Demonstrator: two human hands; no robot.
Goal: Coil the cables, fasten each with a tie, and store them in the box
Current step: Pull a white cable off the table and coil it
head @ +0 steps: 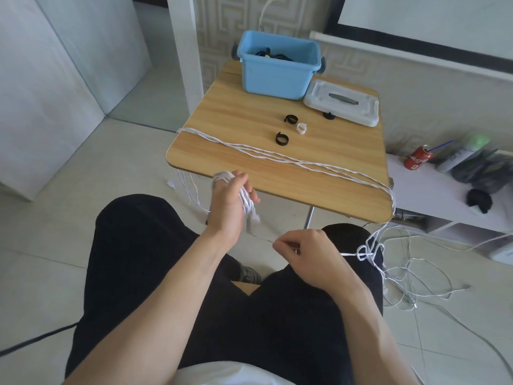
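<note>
My left hand (230,201) holds a small coil of white cable (247,200) wound round its fingers, just in front of the table's near edge. My right hand (308,254) pinches the same white cable over my right knee; a knot of loops (366,252) hangs beside it. Several white cable strands (277,157) lie stretched across the wooden table (249,115) and fall off both sides. Two black ties (290,118) (282,137) and a white tie (301,128) lie mid-table. The blue box (274,76) stands at the far edge with dark cables inside.
The box's white lid (342,105) lies to the right of the box, with another black tie (329,115) at its edge. Loose white cable (410,282) sprawls on the floor at right. A low shelf with a red can (419,161) stands right of the table.
</note>
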